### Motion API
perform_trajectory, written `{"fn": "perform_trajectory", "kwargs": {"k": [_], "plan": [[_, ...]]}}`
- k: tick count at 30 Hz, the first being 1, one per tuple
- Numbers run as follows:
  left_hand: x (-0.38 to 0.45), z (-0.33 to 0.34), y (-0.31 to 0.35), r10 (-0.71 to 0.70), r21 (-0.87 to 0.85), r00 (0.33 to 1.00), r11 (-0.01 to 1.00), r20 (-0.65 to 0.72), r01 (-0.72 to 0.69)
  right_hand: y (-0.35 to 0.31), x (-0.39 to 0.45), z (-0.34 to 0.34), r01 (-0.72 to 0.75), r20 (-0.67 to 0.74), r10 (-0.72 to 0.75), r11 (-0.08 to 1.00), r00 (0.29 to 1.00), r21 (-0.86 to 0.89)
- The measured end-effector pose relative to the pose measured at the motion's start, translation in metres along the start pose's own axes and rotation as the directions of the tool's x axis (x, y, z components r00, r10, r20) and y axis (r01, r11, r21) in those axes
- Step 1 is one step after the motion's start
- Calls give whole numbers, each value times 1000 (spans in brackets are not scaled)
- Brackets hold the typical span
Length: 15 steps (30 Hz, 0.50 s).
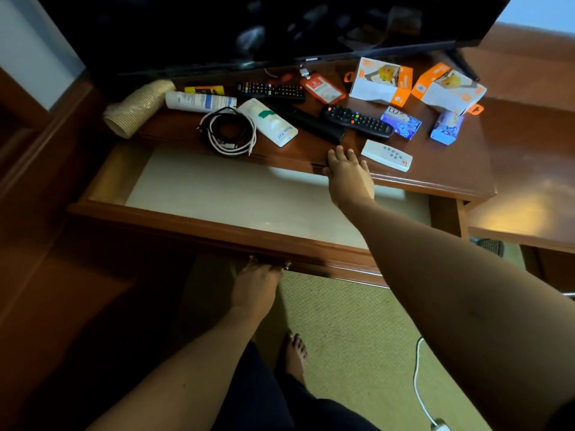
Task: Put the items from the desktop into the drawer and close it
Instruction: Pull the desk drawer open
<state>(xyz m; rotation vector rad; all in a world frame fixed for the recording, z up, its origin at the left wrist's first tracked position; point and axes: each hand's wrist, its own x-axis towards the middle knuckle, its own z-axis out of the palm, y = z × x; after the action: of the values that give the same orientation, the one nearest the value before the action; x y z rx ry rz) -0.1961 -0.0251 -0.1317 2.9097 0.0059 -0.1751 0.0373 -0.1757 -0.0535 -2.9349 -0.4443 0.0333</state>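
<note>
The left hand [259,283] is reaching up under the front of the open drawer [199,223]; its fingers are curling up around the lower edge of the front panel and gripping it. Further away, the right arm is stretching over the drawer, and the right hand [348,175] is resting at the edge of the desktop [451,169], fingers almost straight and holding nothing. Beyond it the items are lying on the desktop: a white remote [387,155] just beside the fingertips, a coiled cable [228,132], a white tube [270,121], black remotes [357,121].
</note>
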Motion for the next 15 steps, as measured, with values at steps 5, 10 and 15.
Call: {"fn": "perform_trajectory", "kwargs": {"k": [5, 10, 15], "plan": [[-15, 1, 0, 3, -17, 999, 1000, 41, -2, 0, 0, 4, -10, -6, 10, 1000, 1000, -2], [-28, 3, 1, 0, -5, 1000, 1000, 26, 0, -3, -1, 3, -18, -3, 18, 1000, 1000, 0], [-37, 5, 2, 3, -5, 999, 1000, 33, -3, -5, -2, 3, -31, -4, 31, 999, 999, -4]]}}
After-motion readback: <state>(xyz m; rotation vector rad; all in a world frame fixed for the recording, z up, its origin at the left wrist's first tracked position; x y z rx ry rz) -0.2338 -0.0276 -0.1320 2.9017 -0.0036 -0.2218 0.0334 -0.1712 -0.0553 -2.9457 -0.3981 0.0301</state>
